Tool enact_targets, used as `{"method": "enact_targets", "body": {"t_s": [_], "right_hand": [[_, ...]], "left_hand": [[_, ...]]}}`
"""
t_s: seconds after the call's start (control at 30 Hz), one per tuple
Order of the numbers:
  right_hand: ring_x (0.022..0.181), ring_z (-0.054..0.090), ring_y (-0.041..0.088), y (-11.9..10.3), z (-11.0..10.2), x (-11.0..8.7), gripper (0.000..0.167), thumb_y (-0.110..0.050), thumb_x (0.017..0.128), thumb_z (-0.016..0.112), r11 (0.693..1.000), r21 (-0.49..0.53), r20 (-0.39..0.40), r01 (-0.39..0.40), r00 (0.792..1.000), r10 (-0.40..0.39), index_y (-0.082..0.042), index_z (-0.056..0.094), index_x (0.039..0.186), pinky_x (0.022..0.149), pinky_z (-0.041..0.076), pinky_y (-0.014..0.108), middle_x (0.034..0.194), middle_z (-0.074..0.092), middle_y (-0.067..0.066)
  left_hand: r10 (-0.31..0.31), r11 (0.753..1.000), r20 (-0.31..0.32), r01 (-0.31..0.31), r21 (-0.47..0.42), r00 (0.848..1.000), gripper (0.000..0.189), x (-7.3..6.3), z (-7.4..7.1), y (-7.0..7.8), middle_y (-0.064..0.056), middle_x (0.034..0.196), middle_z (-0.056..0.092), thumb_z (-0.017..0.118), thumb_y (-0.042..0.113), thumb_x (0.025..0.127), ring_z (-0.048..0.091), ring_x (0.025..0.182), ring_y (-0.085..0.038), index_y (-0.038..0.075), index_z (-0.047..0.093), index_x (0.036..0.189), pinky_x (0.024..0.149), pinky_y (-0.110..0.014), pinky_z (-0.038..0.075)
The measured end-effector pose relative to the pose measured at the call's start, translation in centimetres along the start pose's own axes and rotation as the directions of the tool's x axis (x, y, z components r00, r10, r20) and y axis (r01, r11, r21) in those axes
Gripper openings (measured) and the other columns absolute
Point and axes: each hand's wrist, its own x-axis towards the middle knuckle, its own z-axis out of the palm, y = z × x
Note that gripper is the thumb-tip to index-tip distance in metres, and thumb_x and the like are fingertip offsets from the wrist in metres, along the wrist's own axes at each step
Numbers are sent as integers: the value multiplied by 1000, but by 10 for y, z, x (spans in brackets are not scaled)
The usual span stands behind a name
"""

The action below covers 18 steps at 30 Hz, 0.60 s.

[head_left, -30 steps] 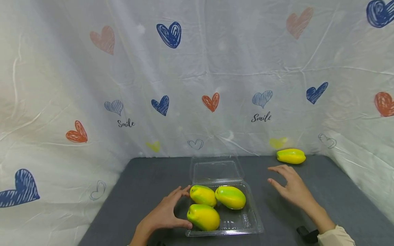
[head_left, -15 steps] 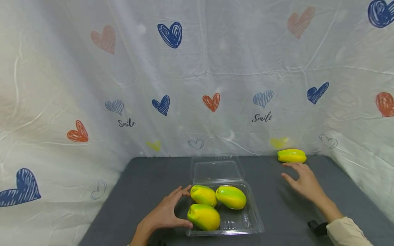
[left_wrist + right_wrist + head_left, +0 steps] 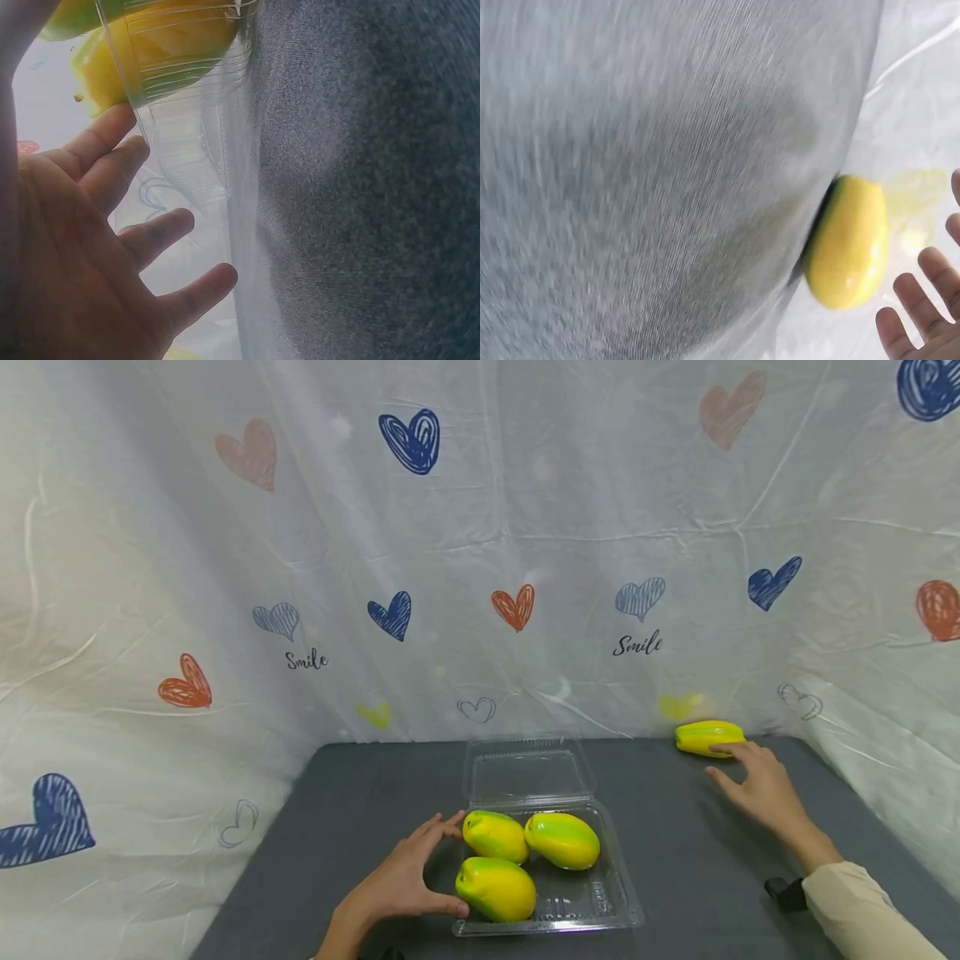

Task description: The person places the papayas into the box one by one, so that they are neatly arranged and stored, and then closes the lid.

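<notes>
A clear plastic clamshell box (image 3: 555,927) stands with its lid tipped back, holding three yellow-green papayas: one at back left (image 3: 495,837), another at back right (image 3: 562,841) and a third in front (image 3: 496,890). Along the box's left side lies my left hand (image 3: 405,877), thumb and fingers spread, fingertips right at its rim and wall. A further papaya (image 3: 701,738) lies at the table's far right edge. My right hand (image 3: 767,785) reaches over beside it with fingers extended, and its fingertips overlap the fruit in the head view. In the right wrist view, a gap shows between fingers and papaya (image 3: 847,244).
The dark grey tabletop (image 3: 360,793) ends at a white curtain (image 3: 450,527) printed with hearts, hanging behind and at both sides. The transparent lid (image 3: 531,775) extends back from the box.
My right hand has moved right and away from me, up to the far papaya. The left hand stays at the box, and the three papayas inside have not moved.
</notes>
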Motion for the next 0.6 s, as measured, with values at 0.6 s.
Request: {"method": "enact_targets", "body": {"t_s": [0.6], "right_hand": [[123, 40, 61, 21, -3, 31, 56, -26, 94, 73, 991, -126, 161, -52, 984, 72, 0, 54, 140, 80, 33, 70, 143, 45, 39]], "left_hand": [[-4, 1000, 1, 4, 3, 1000, 71, -1, 0, 0, 11, 168, 28, 87, 56, 74, 19, 156, -43, 39, 50, 131, 106, -86, 17]]}}
